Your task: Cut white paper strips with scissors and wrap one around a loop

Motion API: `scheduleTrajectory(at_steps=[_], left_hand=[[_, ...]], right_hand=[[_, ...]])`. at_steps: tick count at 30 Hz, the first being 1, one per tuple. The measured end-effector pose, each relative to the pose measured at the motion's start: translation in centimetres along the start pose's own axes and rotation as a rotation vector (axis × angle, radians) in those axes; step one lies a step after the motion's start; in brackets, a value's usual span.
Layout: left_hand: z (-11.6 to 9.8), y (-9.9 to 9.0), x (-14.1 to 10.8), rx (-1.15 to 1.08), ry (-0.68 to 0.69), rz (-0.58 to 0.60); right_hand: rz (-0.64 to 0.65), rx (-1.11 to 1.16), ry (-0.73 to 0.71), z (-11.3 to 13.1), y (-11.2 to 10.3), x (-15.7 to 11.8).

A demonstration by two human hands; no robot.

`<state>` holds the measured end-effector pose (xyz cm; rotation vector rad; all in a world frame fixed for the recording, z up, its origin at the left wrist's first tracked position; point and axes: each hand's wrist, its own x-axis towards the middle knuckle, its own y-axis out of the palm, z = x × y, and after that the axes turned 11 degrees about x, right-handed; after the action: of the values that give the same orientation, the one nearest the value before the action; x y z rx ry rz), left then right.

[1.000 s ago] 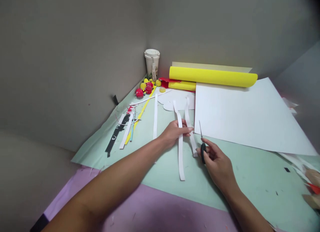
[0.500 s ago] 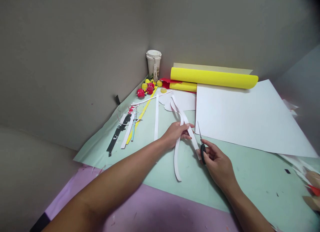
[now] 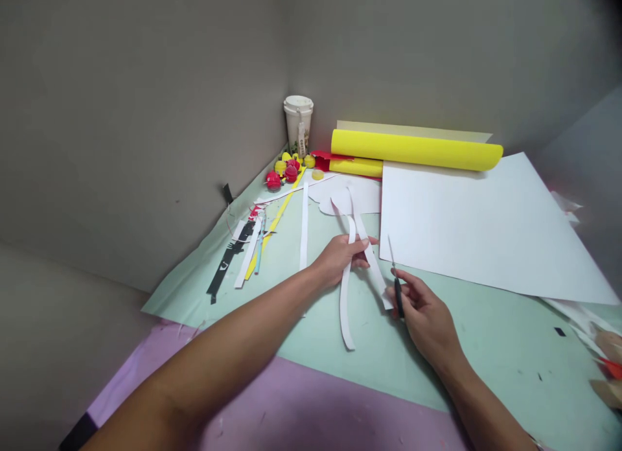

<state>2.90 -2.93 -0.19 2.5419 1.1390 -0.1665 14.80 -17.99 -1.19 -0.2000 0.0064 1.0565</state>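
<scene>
My left hand [image 3: 346,260] is closed on two long white paper strips [image 3: 347,295], pinching them between thumb and fingers over the green sheet. One strip curves down toward me. The lower end of the other strip [image 3: 379,279] slants toward my right hand [image 3: 422,312]. That hand is closed around small scissors with black handles [image 3: 398,297]; their thin blades [image 3: 392,251] point away from me and look closed. My right fingertips are beside the strip's end, but I cannot tell whether they touch it. A further white strip [image 3: 304,224] lies flat to the left.
A large white sheet [image 3: 476,231] and yellow rolls [image 3: 415,149] lie behind my hands. A lidded white cup [image 3: 298,124] stands in the corner near small red and yellow balls [image 3: 290,171]. Black scraps [image 3: 228,263] lie left. Another person's hand [image 3: 608,347] shows at the right edge.
My right hand has shifted slightly right with the scissors, and they have turned a little. The strip's lower end has come out from under my right fingers; its upper loop has widened.
</scene>
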Motion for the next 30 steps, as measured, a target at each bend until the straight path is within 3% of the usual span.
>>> scheduleTrajectory(at_steps=[4, 11, 16, 30], left_hand=[[0.1, -0.1, 0.1, -0.030, 0.021, 0.028], [0.2, -0.4, 0.2, -0.012, 0.011, 0.048], [0.2, -0.4, 0.2, -0.027, -0.003, 0.035], [0.0, -0.5, 0.5, -0.133, -0.034, -0.032]], right_hand=[[-0.075, 0.107, 0.032, -0.1, -0.2, 0.3], [0.010, -0.143, -0.058, -0.9, -0.5, 0.4], [0.015, -0.274, -0.096, 0.0, 0.0, -0.1], [0.022, -0.426, -0.205, 0.0, 0.3, -0.4]])
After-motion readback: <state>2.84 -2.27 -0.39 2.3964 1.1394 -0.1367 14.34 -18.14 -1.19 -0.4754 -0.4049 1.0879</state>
